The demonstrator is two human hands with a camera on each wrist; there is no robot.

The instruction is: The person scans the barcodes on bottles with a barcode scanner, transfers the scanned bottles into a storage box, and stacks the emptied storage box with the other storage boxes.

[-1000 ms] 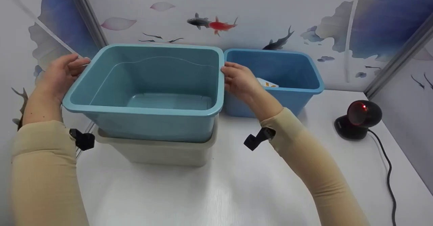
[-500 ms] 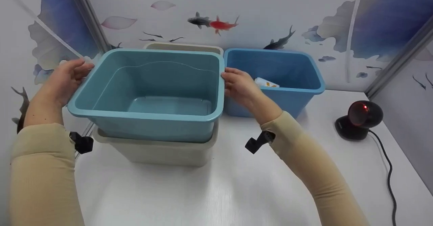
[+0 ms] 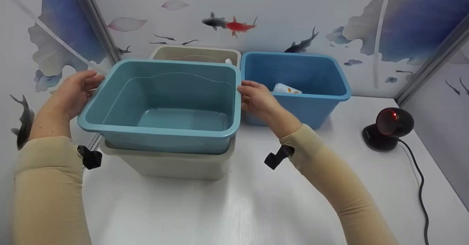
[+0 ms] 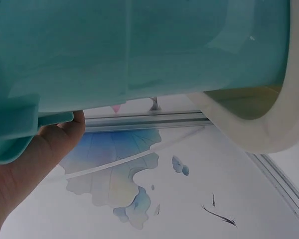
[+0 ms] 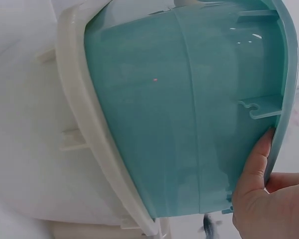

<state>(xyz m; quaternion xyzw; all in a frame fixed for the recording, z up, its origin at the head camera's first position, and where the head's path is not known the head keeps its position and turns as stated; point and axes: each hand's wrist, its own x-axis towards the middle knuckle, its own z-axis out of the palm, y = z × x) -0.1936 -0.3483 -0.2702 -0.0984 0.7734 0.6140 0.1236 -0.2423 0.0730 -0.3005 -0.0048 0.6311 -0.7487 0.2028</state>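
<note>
A teal plastic storage bin [image 3: 183, 120] sits partly inside a cream bin [image 3: 176, 166], its lower part below the cream rim. My left hand [image 3: 75, 91] grips the teal bin's left end, fingers curled under the rim, as the left wrist view shows. At the opposite end my right hand [image 3: 260, 100] holds the rim, with fingers against the outer wall in the right wrist view. Nothing lies on the teal bin's floor. Around its base, the cream rim [image 5: 84, 109] surrounds the teal wall [image 5: 149, 114].
Behind the teal bin stands another cream bin [image 3: 183, 50] with something white [image 3: 228, 61] at its edge. A blue bin [image 3: 293, 109] at the right holds a white and orange packet [image 3: 286, 88]. Further right is a black scanner [image 3: 390, 127] with a cable [image 3: 421, 186] on the white table [image 3: 234, 215].
Both hands have brought the teal bin lower and closer to me, deeper into the front cream bin. The cream bin at the back has come into view.
</note>
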